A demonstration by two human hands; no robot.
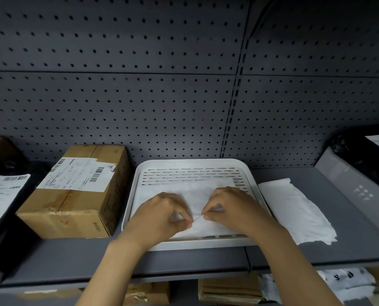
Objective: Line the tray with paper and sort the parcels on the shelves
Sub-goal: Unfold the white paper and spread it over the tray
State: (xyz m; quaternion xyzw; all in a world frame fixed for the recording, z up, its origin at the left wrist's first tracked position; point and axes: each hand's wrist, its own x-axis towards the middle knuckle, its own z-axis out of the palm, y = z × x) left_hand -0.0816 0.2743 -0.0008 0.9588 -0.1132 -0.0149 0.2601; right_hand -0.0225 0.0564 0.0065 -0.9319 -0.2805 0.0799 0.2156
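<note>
A white slotted tray (140,173) sits on the grey shelf in front of me. A sheet of white paper (197,193) lies inside it and covers most of its floor; the far strip of slots stays bare. My left hand (160,215) and my right hand (235,208) rest on the paper near the tray's front, and each pinches the paper between thumb and fingers, fingertips close together. A second white paper sheet (294,210) lies flat on the shelf to the right of the tray.
A brown cardboard parcel (78,193) with a shipping label stands left of the tray. A black bag parcel with a label (1,195) lies at far left. A grey bag parcel (356,188) leans at right. More parcels (230,290) fill the shelf below. Pegboard (162,85) backs the shelf.
</note>
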